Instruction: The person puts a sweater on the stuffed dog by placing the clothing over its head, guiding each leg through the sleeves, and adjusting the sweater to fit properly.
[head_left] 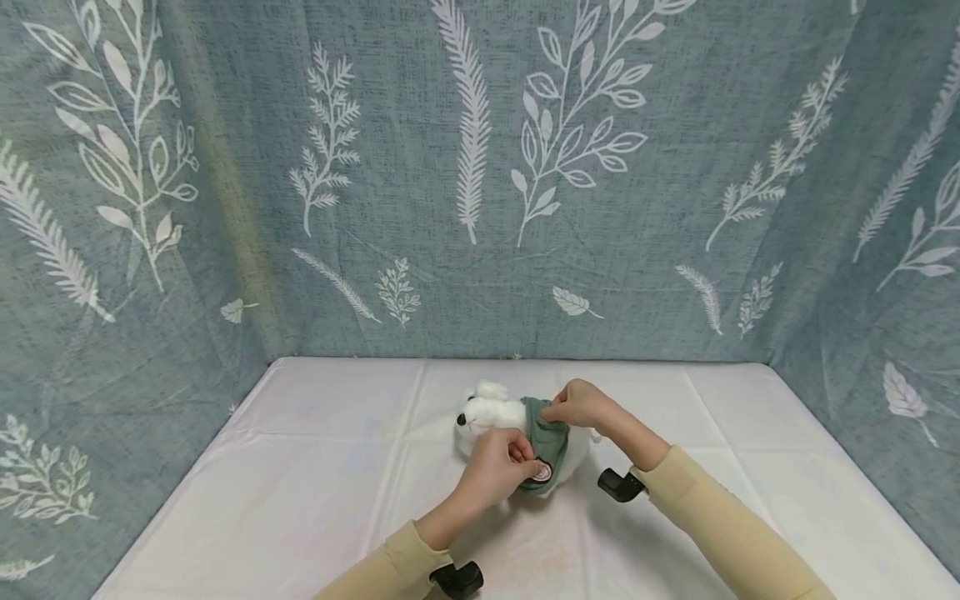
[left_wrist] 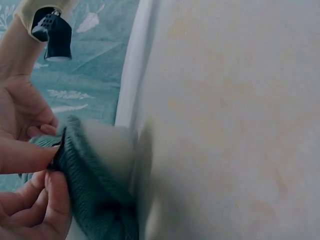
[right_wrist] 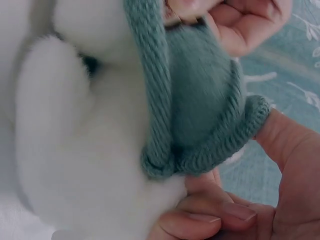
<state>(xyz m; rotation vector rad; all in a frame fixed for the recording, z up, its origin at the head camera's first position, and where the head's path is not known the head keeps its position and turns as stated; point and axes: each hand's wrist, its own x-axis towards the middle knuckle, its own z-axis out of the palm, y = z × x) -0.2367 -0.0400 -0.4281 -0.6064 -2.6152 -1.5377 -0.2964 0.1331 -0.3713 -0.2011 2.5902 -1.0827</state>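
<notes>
The white plush dog (head_left: 498,412) lies on the table (head_left: 315,467), nearer the far edge than the part of it by your sleeves, about midway between the two far corners, its nose towards the left edge. Around its body sits the green knit garment (head_left: 545,435), and both your hands are on it. Your left hand (head_left: 491,467) pinches the round badge (head_left: 542,472) between thumb and fingers, at the side of the knit facing you. Your right hand (head_left: 585,406) has a narrow grip on the rolled hem at the far side; its thumb tip is hidden by the knit, so you cannot tell how deep it reaches. The work looks like straightening or easing the garment about the body. For that, take the hem itself rather than the fur beside it, and draw both sides evenly so the knit does not twist. Pull lightly at the badge: its fixing is out of sight and might give or snag the yarn. Let the table bear the dog's weight, since a soft body would likely slide along with a hard tug.
</notes>
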